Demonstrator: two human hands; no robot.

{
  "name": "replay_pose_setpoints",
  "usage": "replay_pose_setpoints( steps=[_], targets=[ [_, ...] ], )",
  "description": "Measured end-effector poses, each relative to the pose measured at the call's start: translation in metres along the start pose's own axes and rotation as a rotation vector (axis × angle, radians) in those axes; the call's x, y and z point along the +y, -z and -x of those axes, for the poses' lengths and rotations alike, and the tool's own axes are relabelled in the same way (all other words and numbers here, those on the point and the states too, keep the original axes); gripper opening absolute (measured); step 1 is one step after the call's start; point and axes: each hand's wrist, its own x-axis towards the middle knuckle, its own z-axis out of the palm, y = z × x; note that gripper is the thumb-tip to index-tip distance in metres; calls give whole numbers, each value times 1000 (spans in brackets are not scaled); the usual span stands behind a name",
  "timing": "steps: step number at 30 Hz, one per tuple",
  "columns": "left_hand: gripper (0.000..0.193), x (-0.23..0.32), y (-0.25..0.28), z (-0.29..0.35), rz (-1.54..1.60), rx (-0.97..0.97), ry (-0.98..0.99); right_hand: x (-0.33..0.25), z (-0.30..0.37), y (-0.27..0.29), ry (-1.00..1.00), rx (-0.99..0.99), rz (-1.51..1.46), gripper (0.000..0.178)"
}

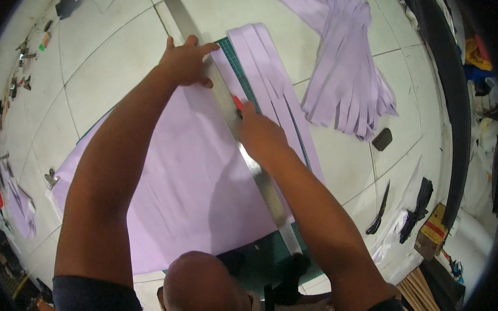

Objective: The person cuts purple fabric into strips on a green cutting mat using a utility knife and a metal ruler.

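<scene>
Floor (103,61) pale-tiled, green mat (266,246) on it, lilac cloth (185,169) over mat's left edge, metal ruler (225,100) atop, left grip (185,64) splayed against ruler, right grip (262,136) closed round red tool (238,103) beside ruler.

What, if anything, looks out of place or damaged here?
Nothing looks clearly damaged. The ruler lies on the lilac cloth under the left hand. Only the crumpled lilac scrap at far left looks stray, lying away from the strips at upper right.
</scene>
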Motion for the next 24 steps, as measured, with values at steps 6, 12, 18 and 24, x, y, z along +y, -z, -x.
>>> replay_pose_setpoints(
  steps=[6,12,18,24],
  targets=[
    [97,1,-3,-8,-65,-33,0,74,106,-36,-172,-101,39,30],
    [97,-12,-20,-10,-99,97,-16,143,219,-71,-366,-269,54,26],
    [98,-31,-36,-24,-172,79,-94,193,276,-92,-509,-414,140,23],
    [104,-12,-19,-12,-47,89,-49,168,289,-54,-471,-355,99,26]
  ],
)
